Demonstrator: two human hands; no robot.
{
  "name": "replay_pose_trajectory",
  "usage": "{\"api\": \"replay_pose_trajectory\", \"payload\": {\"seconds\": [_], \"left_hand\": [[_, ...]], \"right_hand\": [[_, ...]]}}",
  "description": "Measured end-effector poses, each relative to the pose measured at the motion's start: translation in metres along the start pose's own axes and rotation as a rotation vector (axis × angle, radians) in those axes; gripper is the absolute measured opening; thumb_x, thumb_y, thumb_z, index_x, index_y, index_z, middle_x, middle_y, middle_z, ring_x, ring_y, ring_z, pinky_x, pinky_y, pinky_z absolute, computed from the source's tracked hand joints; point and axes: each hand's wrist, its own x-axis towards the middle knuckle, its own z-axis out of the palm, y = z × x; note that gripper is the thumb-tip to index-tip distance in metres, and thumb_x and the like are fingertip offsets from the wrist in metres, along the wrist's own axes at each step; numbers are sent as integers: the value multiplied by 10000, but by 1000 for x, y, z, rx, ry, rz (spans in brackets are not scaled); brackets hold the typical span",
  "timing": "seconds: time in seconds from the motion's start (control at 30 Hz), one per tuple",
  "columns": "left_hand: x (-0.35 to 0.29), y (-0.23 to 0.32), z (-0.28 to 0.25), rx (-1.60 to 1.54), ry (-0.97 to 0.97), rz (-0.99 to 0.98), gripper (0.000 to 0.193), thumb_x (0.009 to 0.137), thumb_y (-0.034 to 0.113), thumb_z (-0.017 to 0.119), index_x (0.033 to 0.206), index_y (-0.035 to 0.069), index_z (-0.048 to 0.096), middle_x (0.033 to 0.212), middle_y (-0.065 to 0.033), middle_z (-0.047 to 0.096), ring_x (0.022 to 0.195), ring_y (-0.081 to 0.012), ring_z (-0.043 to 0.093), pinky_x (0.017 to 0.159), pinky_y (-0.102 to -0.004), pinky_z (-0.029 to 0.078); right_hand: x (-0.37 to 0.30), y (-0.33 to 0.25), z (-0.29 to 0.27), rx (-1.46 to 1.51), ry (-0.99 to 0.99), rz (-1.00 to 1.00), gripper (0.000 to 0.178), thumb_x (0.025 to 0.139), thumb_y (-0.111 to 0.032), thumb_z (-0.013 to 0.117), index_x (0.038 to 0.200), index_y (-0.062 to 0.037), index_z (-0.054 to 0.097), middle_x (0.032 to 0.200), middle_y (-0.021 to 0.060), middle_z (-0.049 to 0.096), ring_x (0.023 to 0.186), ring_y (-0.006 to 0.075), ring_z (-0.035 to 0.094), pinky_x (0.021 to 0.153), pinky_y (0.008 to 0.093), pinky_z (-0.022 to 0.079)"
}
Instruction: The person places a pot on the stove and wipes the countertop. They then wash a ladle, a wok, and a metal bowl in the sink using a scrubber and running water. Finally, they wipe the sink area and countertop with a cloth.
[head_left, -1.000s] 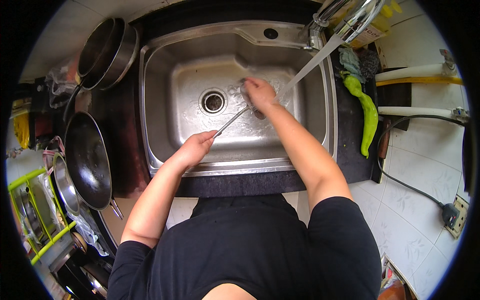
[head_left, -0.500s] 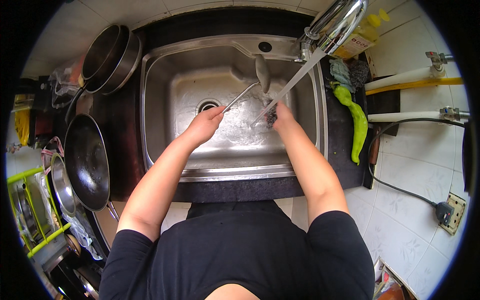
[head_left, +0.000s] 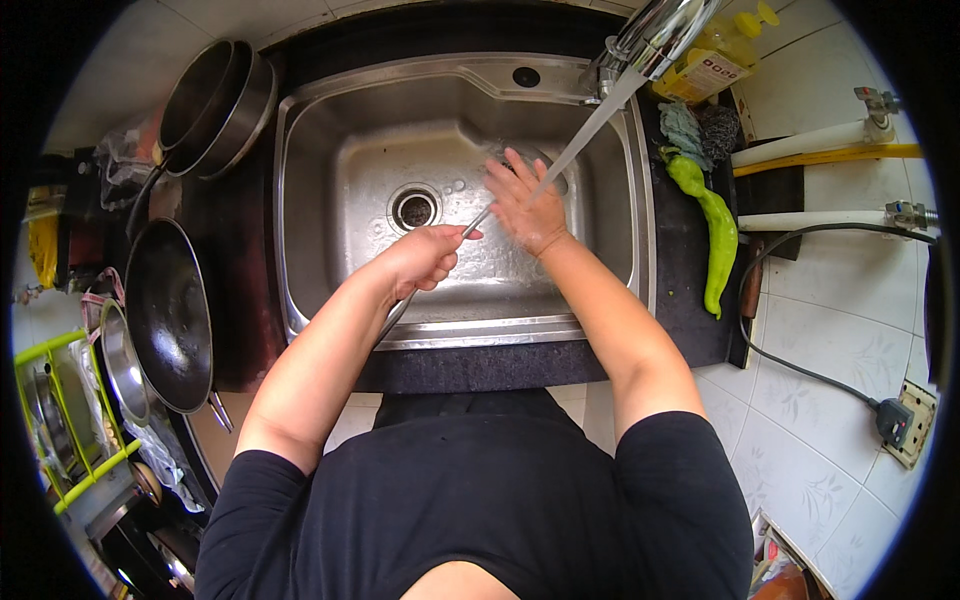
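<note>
My left hand (head_left: pixel 428 258) is closed around the long metal handle (head_left: pixel 398 312) of a ladle, which slants from the sink's front edge up toward the right. Its grey rounded head (head_left: pixel 556 180) shows only in part behind my right hand. That right hand (head_left: pixel 528 205) lies open over the ladle's head, fingers spread, under the water running from the faucet (head_left: pixel 660 45). What lies beneath the palm is hidden. Both hands are over the steel sink (head_left: pixel 330 190), whose drain (head_left: pixel 413 207) is just beyond my left hand.
Right of the sink lie a long green pepper (head_left: pixel 718 240), a grey-green cloth (head_left: pixel 682 130) and a dark mesh scourer (head_left: pixel 719 132). A yellow bottle (head_left: pixel 710 65) stands behind them. Pans (head_left: pixel 170 310) line the left side. A plug (head_left: pixel 893 420) sits in the right wall socket.
My left hand has slid along the handle, which now reaches back past my wrist. My right hand has risen and spread over the ladle's head; the dark scourer it held is out of sight.
</note>
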Motion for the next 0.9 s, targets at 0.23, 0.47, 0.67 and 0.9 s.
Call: {"api": "replay_pose_trajectory", "payload": {"seconds": [0.23, 0.47, 0.67, 0.9], "left_hand": [[8, -19, -8, 98, 145, 93, 295, 918, 203, 418, 1181, 112, 513, 586, 78, 369, 468, -36, 272, 411, -186, 211], [-5, -31, -21, 1223, 659, 246, 331, 876, 177, 419, 1179, 226, 542, 891, -125, 631, 812, -297, 597, 694, -408, 473], [-23, -34, -18, 1519, 605, 225, 429, 808, 50, 438, 1206, 188, 520, 819, -100, 621, 776, -252, 610, 634, -381, 488], [-47, -44, -22, 1602, 666, 323, 369, 762, 43, 491, 1110, 135, 576, 759, -88, 610, 754, -248, 613, 658, -353, 493]], "right_hand": [[5, -53, 3, 513, 100, 52, 148, 687, -218, 626, 784, -111, 595, 853, 54, 547, 865, 250, 512, 769, 385, 401], [-11, -25, 25, 709, 22, 1131, 265, 792, -222, 591, 975, -47, 514, 930, 137, 540, 875, 299, 525, 786, 373, 409], [-27, -3, 61, 1142, 131, 1562, 477, 815, -131, 596, 1205, -20, 344, 1062, 130, 499, 894, 227, 520, 710, 370, 452], [-42, 14, 56, 1314, -467, 1418, 489, 817, -231, 617, 1195, 1, 410, 866, 95, 582, 695, 168, 566, 474, 286, 458]]}}
